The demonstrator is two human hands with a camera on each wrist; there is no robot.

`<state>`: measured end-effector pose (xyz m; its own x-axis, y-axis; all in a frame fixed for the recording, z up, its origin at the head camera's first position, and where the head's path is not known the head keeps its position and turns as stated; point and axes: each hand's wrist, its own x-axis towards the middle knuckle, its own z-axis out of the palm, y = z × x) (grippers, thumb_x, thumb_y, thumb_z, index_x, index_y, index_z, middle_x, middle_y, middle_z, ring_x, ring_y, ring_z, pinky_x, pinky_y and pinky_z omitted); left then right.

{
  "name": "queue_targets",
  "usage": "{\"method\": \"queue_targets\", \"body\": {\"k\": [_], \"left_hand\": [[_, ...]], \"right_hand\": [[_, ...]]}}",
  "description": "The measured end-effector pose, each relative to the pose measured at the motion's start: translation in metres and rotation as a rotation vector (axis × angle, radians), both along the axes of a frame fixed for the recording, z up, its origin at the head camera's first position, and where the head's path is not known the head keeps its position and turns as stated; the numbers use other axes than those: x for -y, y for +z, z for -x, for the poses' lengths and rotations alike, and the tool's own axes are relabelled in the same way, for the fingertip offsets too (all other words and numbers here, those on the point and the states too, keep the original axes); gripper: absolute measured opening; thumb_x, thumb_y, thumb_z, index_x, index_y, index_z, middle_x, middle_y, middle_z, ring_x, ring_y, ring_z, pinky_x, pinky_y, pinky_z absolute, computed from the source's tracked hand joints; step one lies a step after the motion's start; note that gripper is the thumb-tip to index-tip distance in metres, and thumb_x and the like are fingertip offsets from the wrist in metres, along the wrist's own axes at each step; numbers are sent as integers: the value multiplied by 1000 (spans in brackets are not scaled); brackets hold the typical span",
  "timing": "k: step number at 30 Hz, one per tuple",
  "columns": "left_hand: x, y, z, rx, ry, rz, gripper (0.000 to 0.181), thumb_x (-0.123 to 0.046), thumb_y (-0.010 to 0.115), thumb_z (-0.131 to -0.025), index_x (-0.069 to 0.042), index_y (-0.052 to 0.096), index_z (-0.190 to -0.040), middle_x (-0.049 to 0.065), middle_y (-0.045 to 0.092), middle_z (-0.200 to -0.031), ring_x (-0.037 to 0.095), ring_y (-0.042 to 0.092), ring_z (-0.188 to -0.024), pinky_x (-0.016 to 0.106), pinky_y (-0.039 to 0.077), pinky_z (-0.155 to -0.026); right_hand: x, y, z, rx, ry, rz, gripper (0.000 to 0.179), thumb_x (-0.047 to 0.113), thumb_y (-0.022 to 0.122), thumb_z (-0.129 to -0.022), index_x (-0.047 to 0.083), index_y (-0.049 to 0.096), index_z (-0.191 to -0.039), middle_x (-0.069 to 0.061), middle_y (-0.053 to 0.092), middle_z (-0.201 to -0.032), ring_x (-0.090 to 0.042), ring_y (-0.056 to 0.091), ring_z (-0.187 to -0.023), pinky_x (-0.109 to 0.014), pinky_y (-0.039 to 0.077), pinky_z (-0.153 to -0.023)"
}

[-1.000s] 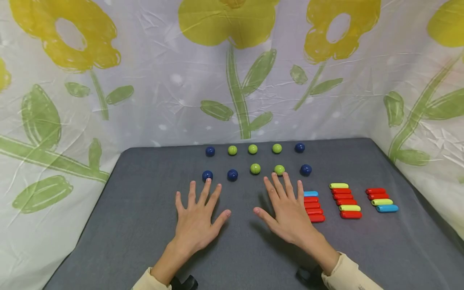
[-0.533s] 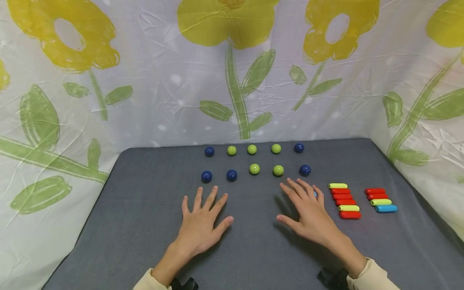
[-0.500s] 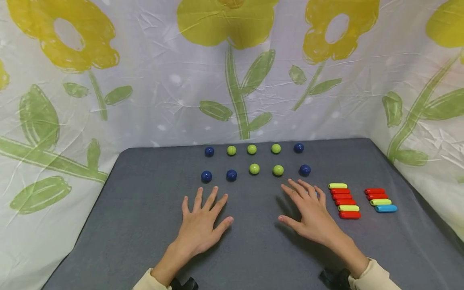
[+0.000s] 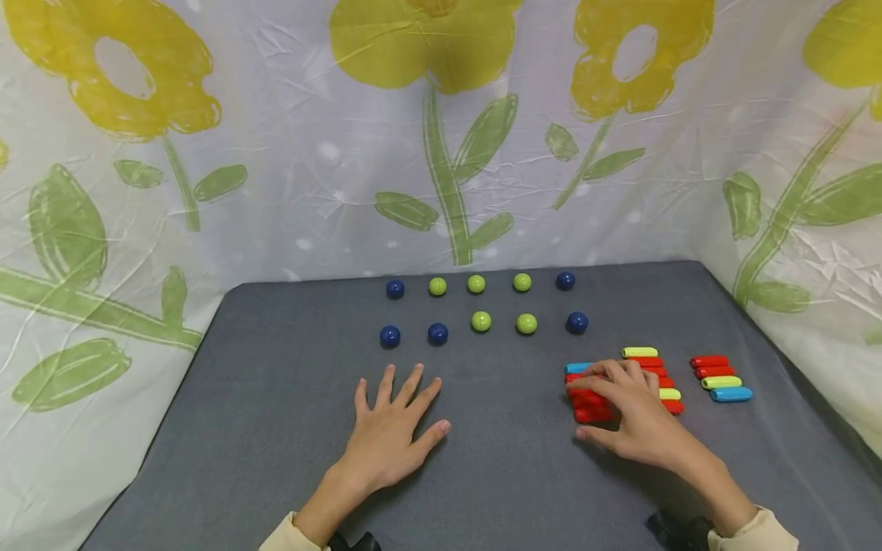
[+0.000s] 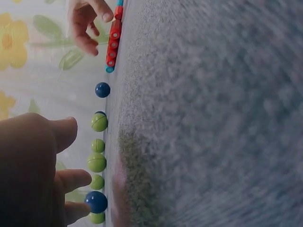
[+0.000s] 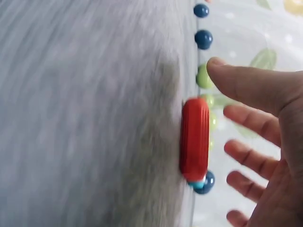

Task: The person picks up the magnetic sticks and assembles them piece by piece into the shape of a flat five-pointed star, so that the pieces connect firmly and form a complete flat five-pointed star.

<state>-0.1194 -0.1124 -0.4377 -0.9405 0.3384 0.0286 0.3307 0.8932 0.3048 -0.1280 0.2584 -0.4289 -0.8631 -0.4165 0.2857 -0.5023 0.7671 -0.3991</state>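
Observation:
My left hand [image 4: 386,444] is spread, fingers straight, over the grey tabletop, nearest a dark blue ball [image 4: 390,337] and touching nothing that I can make out. To the right, my right hand [image 4: 644,421] hangs over a column of short ridged plastic rods: a light blue rod [image 4: 577,368] at the far end and several red rods [image 4: 592,415] nearer me. Its fingers bend loosely above them and hide part of the column. In the right wrist view, the thumb and fingers stand apart with nothing between them, beside a red rod [image 6: 195,139].
Two rows of dark blue and lime green balls [image 4: 527,324] lie along the back of the table [image 4: 276,383]. A middle column, partly behind the right hand, has a yellow rod [image 4: 640,352] at its far end. A third column ends with a blue rod [image 4: 732,395].
My right hand has moved right and lowered from beside the left rod column to over it, its fingers bending more. My left hand has drawn slightly back towards me. Balls and rods stay put.

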Motion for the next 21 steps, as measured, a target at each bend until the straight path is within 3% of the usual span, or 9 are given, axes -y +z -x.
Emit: {"method": "queue_targets", "body": {"k": [3,7,12,16,18,21], "left_hand": [[1,-1,0,15,1,-15,62,-58,48,-102,-27,44,-155,7,31,-167,48,18,-155,79,6,-114],[0,-3,0,23,-6,-45,58,-56,52,-101,-27,50,-151,8,36,-165,48,23,-153,79,8,-113],[-5,-4,1,-23,-43,-78,51,-52,59,-99,-24,61,-142,8,56,-147,39,44,-138,72,22,-109],[-13,-2,2,-29,-83,-98,48,-52,61,-98,-24,64,-137,2,63,-127,26,50,-116,59,31,-99],[-18,0,3,-8,-105,-106,46,-52,60,-98,-25,65,-136,0,63,-123,22,50,-110,54,33,-94],[-26,3,5,43,-142,-101,46,-53,59,-99,-27,64,-136,-2,65,-121,18,49,-104,47,33,-88]], "right_hand": [[-9,-1,-1,-26,17,9,46,26,96,-66,31,73,-106,10,57,-102,-13,39,-98,-39,19,-76],[-22,-1,-3,-27,16,19,41,22,96,-65,33,71,-95,17,58,-91,-8,39,-94,-37,17,-74],[-32,-2,-5,-27,1,0,40,15,95,-66,31,69,-92,19,60,-86,-6,45,-90,-36,19,-75],[-34,-3,-4,-67,22,-2,39,9,93,-67,29,69,-90,20,62,-85,-4,52,-84,-34,25,-77],[-32,-4,-3,-84,42,13,38,7,92,-67,27,70,-90,19,63,-85,-2,54,-82,-32,33,-77],[-29,-4,-3,-44,60,58,34,5,91,-70,24,72,-91,17,64,-85,-1,55,-78,-25,44,-73]]}}
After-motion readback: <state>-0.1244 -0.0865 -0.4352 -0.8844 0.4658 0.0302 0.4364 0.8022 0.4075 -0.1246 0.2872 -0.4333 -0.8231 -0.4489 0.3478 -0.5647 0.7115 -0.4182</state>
